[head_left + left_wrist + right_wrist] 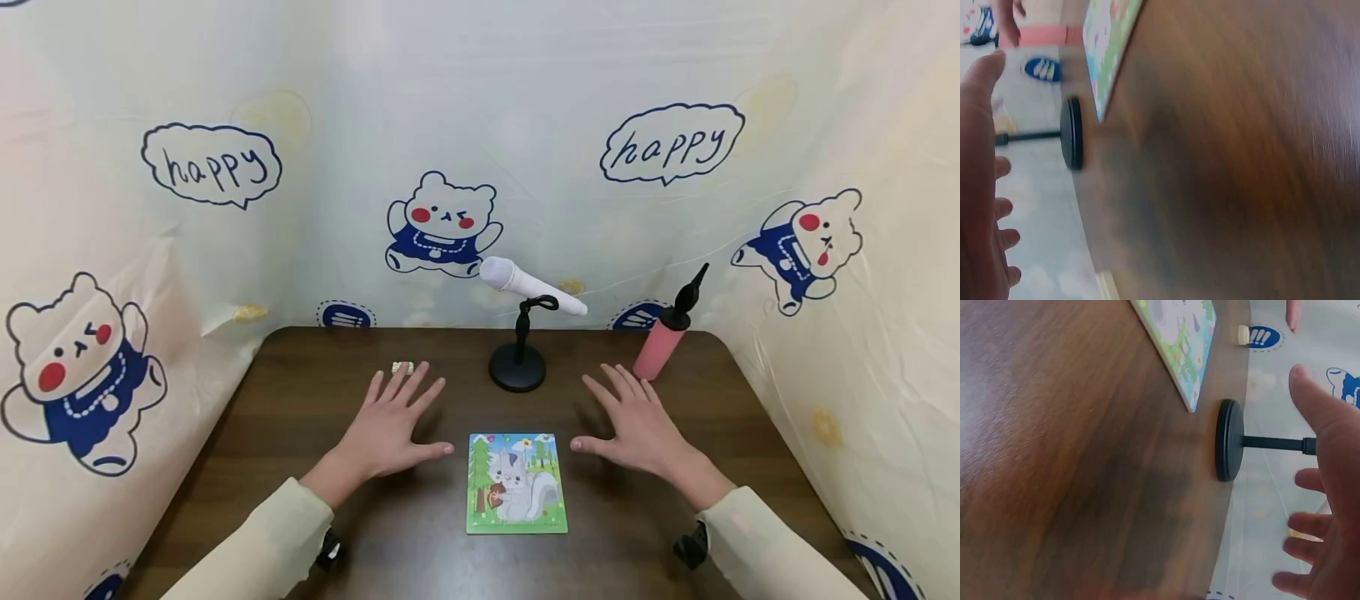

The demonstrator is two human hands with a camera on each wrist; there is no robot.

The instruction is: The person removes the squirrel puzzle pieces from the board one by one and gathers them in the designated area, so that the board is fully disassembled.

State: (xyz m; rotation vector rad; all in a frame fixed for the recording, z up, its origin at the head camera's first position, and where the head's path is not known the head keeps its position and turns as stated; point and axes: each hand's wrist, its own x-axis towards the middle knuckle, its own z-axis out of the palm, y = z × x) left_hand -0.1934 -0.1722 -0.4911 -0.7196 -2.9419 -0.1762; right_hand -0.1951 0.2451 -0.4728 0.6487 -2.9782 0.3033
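Between the two hands, a squirrel picture puzzle board (517, 483) lies flat on the brown table. My left hand (392, 425) is spread palm down to its left, holding nothing. On the board's other side my right hand (637, 421) is spread the same way, its thumb pointing toward the board. Both hands hover above the wood, apart from the board. In the left wrist view the board's edge (1113, 59) shows beyond the thumb; the right wrist view shows one corner of the board (1182, 356).
Behind the hands, a white microphone (532, 285) rests in a black round-based stand (517, 367). A pink hand pump (660, 352) with a black nozzle stands at back right. A small cream-coloured block (402, 367) lies beyond the left fingertips. A printed curtain (555, 108) surrounds the table.
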